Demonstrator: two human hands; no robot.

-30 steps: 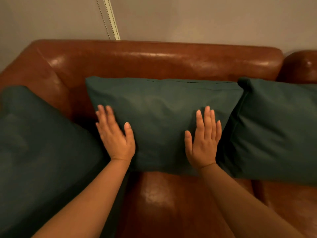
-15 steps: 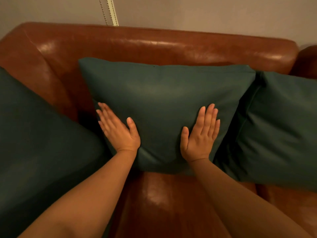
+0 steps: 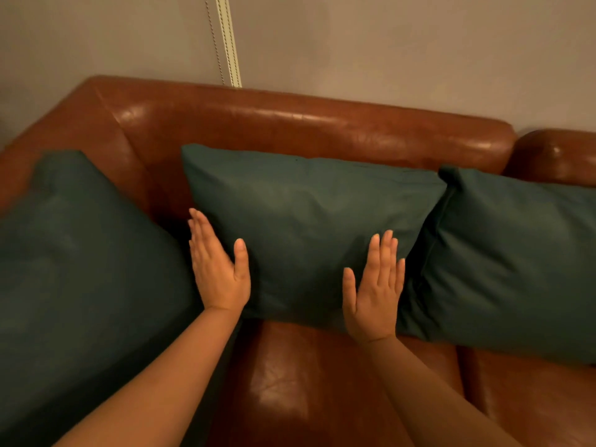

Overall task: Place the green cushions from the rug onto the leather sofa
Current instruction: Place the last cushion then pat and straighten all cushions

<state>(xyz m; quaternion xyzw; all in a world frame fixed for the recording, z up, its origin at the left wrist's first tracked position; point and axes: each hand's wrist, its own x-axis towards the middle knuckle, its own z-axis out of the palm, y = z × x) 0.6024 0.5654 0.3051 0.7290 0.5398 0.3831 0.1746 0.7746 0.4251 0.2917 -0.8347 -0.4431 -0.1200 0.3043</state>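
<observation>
Our left hand (image 3: 219,272) is spread flat, fingers straight and close together, laid against the lower left edge of the middle green cushion (image 3: 309,221) with the thumb on its front face; it grips nothing. Our right hand (image 3: 374,295) is just as flat, palm and straight fingers resting on the lower right part of the same cushion, and it holds nothing either. We see this cushion standing on its long edge on the seat of the leather sofa (image 3: 290,124), leaning back against the backrest. A second green cushion (image 3: 80,269) lies at the left end of the sofa, just beside our left hand. A third green cushion (image 3: 516,259) stands to the right, its corner touching the middle one. Behind the sofa we see a plain wall (image 3: 403,43) with a pale strip (image 3: 228,43) and a beaded cord hanging down it.
</observation>
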